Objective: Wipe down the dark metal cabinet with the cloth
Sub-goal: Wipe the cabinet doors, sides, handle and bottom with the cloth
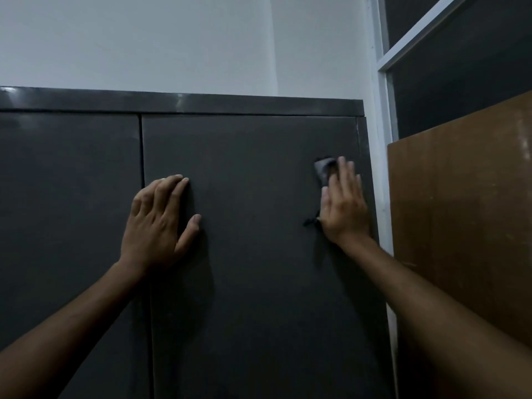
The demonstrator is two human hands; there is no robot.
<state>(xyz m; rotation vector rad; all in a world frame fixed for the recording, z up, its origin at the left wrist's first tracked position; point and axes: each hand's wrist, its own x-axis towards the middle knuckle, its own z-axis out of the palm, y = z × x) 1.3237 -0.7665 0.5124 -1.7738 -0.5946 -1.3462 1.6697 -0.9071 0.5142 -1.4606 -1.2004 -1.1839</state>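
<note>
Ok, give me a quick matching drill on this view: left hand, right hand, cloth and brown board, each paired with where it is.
1 left hand
2 right hand
3 cloth
4 brown board

A leaning right of the cabinet
B flat on the door near the centre seam
C pressed under a palm
D near the door's right edge

Pairs: 1-B, 2-D, 3-C, 4-A

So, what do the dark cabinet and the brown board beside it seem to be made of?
Cabinet: probably painted sheet metal with a satin finish; its top strip shows soft glints, and the doors are flat with thin seams.
Brown board: probably plywood or hardboard; matte brown with pale scuffs.
</note>
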